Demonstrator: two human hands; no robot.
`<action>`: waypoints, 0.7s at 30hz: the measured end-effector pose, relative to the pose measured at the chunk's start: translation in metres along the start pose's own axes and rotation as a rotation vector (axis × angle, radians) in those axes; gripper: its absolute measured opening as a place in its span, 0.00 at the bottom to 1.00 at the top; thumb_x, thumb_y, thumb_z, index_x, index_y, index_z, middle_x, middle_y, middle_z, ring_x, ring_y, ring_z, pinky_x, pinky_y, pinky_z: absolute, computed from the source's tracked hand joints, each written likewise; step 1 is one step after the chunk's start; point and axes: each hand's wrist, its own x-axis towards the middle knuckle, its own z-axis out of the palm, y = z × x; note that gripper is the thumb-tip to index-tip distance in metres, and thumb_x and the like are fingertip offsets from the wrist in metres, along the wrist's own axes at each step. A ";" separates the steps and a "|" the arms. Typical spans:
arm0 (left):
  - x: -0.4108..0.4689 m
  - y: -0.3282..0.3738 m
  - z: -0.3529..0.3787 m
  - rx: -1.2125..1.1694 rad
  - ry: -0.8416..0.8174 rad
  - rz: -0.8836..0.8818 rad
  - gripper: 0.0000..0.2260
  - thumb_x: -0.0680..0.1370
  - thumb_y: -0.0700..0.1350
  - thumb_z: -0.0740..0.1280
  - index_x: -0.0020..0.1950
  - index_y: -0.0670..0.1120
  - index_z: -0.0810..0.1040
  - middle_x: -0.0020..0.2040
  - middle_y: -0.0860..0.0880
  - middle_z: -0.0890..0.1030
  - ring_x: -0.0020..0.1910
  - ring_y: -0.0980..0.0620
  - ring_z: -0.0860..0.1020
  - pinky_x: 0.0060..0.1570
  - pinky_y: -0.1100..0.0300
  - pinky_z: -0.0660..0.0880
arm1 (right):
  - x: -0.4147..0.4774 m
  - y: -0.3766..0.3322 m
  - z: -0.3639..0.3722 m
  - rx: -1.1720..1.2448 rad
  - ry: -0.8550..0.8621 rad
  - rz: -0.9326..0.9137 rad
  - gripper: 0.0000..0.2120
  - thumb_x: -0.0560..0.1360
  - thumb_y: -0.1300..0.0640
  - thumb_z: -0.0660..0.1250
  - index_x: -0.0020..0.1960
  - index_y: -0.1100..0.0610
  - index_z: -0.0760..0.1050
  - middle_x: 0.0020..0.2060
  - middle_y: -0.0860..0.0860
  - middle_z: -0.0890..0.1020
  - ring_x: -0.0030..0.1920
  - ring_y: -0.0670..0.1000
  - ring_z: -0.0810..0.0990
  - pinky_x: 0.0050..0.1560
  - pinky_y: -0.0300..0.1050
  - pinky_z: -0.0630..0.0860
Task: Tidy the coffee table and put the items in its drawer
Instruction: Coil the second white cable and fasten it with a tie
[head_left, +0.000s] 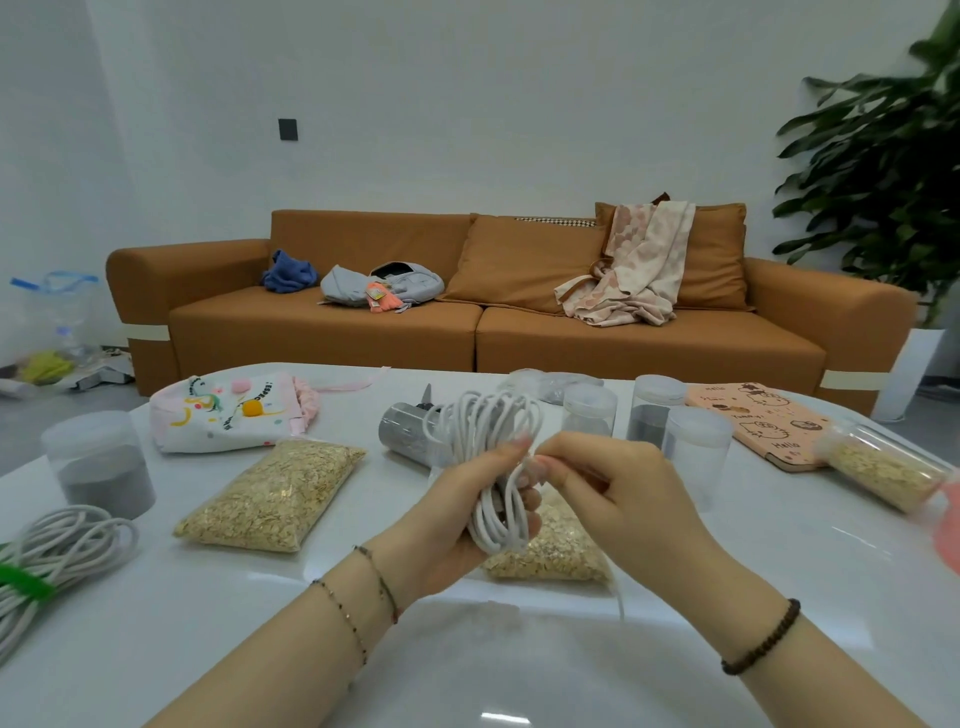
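Note:
My left hand (457, 519) grips a coiled white cable (485, 441) upright above the white coffee table (519, 665). My right hand (618, 488) pinches a strand of that cable beside the left fingers; a loose end hangs down toward the table. Under the hands lies a clear bag of oats (550, 551). A second oats bag (275, 493) lies to the left. Another white cable coil (47, 561) with a green tie sits at the far left edge. No drawer is in view.
On the table: a grey-filled jar (98, 462) at left, a printed pouch (228, 410), a tipped grey jar (405, 431), several clear jars (649, 410), a pink notebook (758, 421), an oats jar lying at right (883, 467). An orange sofa (519, 322) stands behind.

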 end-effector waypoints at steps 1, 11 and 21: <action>-0.001 -0.001 0.002 0.002 -0.014 -0.016 0.18 0.76 0.58 0.70 0.38 0.44 0.74 0.35 0.49 0.71 0.35 0.53 0.73 0.38 0.61 0.75 | 0.000 0.001 0.000 -0.016 -0.013 0.027 0.14 0.79 0.39 0.59 0.46 0.44 0.79 0.31 0.43 0.78 0.33 0.50 0.75 0.32 0.46 0.72; -0.005 -0.003 0.003 0.199 -0.111 0.005 0.12 0.70 0.34 0.72 0.52 0.44 0.81 0.40 0.44 0.75 0.38 0.50 0.77 0.46 0.52 0.76 | -0.002 0.004 0.001 -0.148 -0.029 0.127 0.15 0.76 0.38 0.59 0.42 0.46 0.79 0.31 0.40 0.79 0.35 0.44 0.77 0.34 0.44 0.75; -0.003 -0.008 0.003 0.175 0.009 -0.156 0.10 0.67 0.40 0.65 0.48 0.42 0.73 0.34 0.47 0.73 0.28 0.53 0.74 0.31 0.60 0.74 | -0.003 -0.002 -0.001 -0.218 0.043 0.198 0.22 0.70 0.31 0.62 0.31 0.48 0.72 0.24 0.44 0.74 0.31 0.46 0.74 0.29 0.37 0.64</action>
